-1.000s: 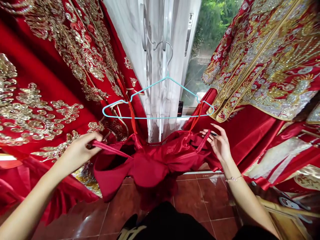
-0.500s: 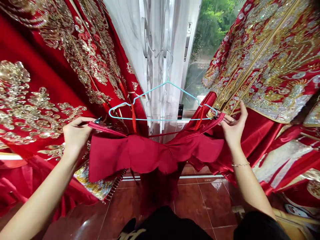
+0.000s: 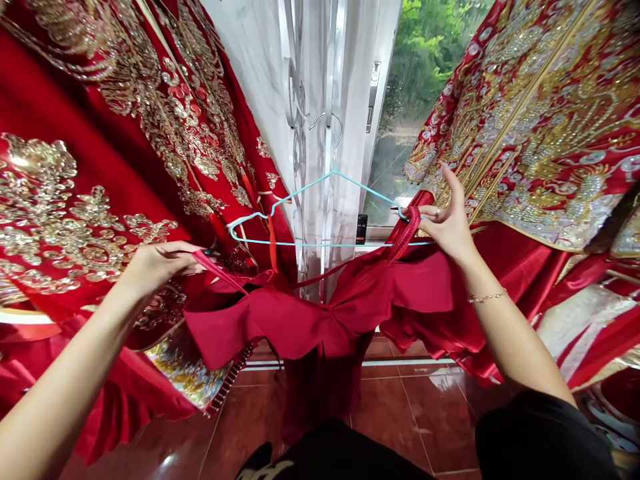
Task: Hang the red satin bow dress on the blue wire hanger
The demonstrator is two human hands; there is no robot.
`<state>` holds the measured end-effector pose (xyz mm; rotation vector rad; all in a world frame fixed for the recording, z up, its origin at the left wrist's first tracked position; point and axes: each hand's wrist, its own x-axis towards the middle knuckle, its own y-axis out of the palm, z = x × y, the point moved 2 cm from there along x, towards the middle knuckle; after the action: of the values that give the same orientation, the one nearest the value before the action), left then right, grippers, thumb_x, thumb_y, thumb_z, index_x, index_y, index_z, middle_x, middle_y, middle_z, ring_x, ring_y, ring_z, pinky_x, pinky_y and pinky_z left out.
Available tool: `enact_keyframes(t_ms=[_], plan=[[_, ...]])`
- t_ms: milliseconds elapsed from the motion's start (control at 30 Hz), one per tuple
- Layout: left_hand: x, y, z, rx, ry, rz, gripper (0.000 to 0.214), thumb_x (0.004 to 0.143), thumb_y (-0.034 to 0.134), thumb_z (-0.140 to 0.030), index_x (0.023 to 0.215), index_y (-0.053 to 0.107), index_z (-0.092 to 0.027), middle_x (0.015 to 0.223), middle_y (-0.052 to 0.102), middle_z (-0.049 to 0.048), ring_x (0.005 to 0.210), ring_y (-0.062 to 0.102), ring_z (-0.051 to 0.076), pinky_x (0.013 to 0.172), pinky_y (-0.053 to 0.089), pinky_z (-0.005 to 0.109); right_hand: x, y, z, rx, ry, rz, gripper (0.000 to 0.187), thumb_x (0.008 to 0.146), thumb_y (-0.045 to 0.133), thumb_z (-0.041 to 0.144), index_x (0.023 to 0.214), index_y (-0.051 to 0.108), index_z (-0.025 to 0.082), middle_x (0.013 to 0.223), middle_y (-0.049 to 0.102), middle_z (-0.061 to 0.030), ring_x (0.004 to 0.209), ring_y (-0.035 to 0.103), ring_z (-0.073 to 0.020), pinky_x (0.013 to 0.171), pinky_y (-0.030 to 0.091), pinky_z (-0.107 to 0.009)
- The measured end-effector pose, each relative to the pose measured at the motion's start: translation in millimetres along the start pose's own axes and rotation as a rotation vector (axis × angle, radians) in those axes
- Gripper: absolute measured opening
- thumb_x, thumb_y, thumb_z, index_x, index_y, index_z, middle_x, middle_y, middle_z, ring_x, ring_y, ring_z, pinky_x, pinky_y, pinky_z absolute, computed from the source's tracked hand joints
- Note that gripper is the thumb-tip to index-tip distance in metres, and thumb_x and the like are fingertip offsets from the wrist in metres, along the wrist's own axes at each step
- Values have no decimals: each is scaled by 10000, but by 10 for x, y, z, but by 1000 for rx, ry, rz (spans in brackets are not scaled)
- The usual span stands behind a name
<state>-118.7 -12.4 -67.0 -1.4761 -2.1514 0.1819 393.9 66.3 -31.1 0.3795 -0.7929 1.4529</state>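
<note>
A red satin dress [image 3: 280, 323] hangs between my hands, its bodice facing me and its skirt dropping toward the floor. My left hand [image 3: 160, 267] pinches the dress's left strap [image 3: 220, 272], a little below and left of the hanger's left end. My right hand [image 3: 445, 223] grips the right strap [image 3: 407, 233] right at the hanger's right end; I cannot tell if the strap is over it. A light blue wire hanger [image 3: 330, 243] hangs by its hook [image 3: 333, 130] in front of a white curtain.
Red garments with dense gold embroidery [image 3: 540, 120] hang to the right, and another [image 3: 85, 133] hangs to the left. Behind the hanger are a sheer white curtain [image 3: 313, 133] and a window [image 3: 400, 113] showing greenery. A phone [image 3: 361, 230] stands at the window. Below lies a glossy red-brown tile floor [image 3: 400, 413].
My right hand has moved left and up, bringing its strap to the hanger's right end. My left hand has dropped slightly, and the dress's bodice now sags more between the straps.
</note>
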Motion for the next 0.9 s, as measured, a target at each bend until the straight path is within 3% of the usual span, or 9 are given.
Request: enact_keyframes(t_ms=[100,233,333,400,533,700,767,833,900], plan=[[-78,111,-29,-211,-188,-51,445,560,905,-304,913,701,-127,707,758,22,686,719,171,734,617,286,67,18,79,12,-6,25,1007,732,820,308,1569,263,367,1492,531,-79,1060,726,-222,729,625,-303],[-69,293,-176,-311,-15,-161,464,589,891,-270,983,687,-134,818,775,5,764,716,141,788,590,246,92,3,89,34,40,179,987,670,841,231,1524,364,363,1430,574,-66,923,740,-177,736,635,-317],[56,444,-299,-313,114,-219,448,607,876,-302,973,693,-120,832,770,-1,747,692,123,754,575,233,41,-42,9,15,73,286,826,710,789,232,1464,460,305,1120,717,-36,764,731,-144,676,622,-286],[164,555,-406,-319,206,-215,371,664,829,-285,966,699,-112,806,758,-10,726,681,111,729,565,225,-24,-73,-49,-19,82,328,673,749,747,264,1390,543,268,970,732,-16,686,716,-136,635,617,-276],[342,743,-623,-294,351,-170,197,708,755,-214,868,707,-110,786,752,24,745,701,132,742,568,242,-158,-90,-109,-129,41,329,417,784,709,307,1194,691,236,991,742,-39,818,718,-156,708,632,-292],[467,773,-790,-49,496,45,185,756,734,-271,859,721,-119,892,755,89,862,716,201,868,567,324,-230,-66,-143,-144,41,296,430,814,692,348,1233,692,251,946,731,-36,790,673,-152,732,618,-311],[483,705,-813,62,554,182,300,783,731,-318,1005,723,-116,953,743,102,931,702,223,928,555,366,-258,-50,-178,-150,34,292,454,813,697,346,1260,676,265,971,723,-37,812,667,-158,781,606,-330],[425,602,-788,157,611,285,493,800,738,-363,1225,657,-126,1061,712,113,1031,675,246,980,541,409,-327,-28,-246,-127,5,247,513,800,714,339,1305,638,292,1127,701,-50,979,672,-191,910,579,-376],[252,467,-712,252,708,204,573,827,737,-398,1333,593,-171,1196,652,119,1158,618,262,1054,502,443,-453,-9,-352,-83,-44,128,618,776,744,337,1367,567,333,1357,603,-57,1219,602,-231,1037,520,-429]])
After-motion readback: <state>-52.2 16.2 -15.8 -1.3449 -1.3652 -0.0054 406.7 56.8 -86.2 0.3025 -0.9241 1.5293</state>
